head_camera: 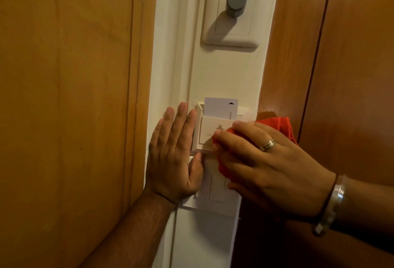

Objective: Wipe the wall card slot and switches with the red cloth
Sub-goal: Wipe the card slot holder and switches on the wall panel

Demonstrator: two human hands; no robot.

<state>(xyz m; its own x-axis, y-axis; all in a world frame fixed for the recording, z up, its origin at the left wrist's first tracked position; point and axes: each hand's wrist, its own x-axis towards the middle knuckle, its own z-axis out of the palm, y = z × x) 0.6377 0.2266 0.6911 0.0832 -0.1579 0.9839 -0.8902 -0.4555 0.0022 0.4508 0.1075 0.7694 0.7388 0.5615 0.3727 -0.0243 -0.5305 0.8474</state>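
Note:
A white card slot [210, 131] is mounted on a narrow white wall strip, with a white key card [219, 107] standing in its top. Directly below it sits a white switch plate [215, 188], partly hidden by my hands. My right hand [268, 161] is shut on the red cloth [277, 125] and presses it against the right side of the card slot. My left hand [174, 154] lies flat and open on the wall, fingers touching the left edge of the card slot, thumb on the switch plate.
Higher on the white wall strip [223, 75] is a white plate with a grey round knob [236, 3]. Brown wooden panels flank the strip: one on the left [64, 97], one on the right [341, 75].

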